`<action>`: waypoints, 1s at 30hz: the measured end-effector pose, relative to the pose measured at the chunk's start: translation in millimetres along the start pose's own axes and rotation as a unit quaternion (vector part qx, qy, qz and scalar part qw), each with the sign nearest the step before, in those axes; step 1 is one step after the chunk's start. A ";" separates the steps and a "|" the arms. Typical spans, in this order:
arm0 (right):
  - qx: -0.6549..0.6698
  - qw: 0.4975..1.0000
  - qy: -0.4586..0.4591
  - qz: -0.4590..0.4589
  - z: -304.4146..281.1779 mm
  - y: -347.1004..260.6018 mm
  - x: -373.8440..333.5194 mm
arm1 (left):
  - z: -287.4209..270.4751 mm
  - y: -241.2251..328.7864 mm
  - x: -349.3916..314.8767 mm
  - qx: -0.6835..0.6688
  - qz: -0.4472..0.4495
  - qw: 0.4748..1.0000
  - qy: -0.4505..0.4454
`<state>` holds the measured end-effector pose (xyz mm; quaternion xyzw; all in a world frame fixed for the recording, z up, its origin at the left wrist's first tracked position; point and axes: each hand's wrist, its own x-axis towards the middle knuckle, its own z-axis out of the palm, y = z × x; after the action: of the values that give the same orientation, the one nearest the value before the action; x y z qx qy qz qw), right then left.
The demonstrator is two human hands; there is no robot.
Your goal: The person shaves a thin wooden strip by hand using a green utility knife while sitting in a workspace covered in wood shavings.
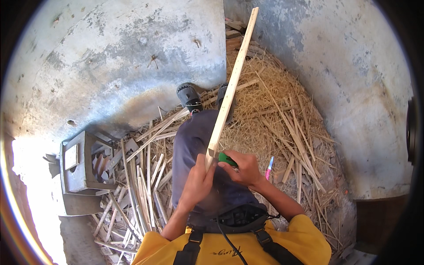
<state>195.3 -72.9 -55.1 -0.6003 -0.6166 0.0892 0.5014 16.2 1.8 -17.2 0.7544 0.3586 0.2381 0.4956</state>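
My left hand (pixel 198 183) is closed around the near end of a long pale wooden strip (pixel 232 86), which slants up and away over my legs. In my right hand (pixel 245 168) is a green-handled knife (pixel 228 160), gripped with the fingers wrapped round it. Its blade end meets the strip just above my left fingers; a darker patch shows on the wood there. The blade itself is hard to make out. To the right of my right hand, a small knife with a pink handle (pixel 268 173) lies on the floor, its blade pointing away.
Straw-like shavings (pixel 260 88) and loose wooden sticks (pixel 148 190) cover the floor around my legs. A grey box-like frame (pixel 73 172) stands at the left. Stained grey walls (pixel 110 48) rise ahead and to the right (pixel 353 88). My shoe (pixel 189 95) rests near the far wall.
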 end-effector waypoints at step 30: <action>-0.045 0.989 -0.011 -0.138 -23.8 38.2 22.7 | 2.9 -4.7 2.3 -0.101 -0.040 0.986 -0.124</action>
<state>242.5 -55.7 -59.2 -0.5302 -0.7026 -0.0018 0.4747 18.2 3.1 -22.6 0.7091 0.2984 0.1582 0.6190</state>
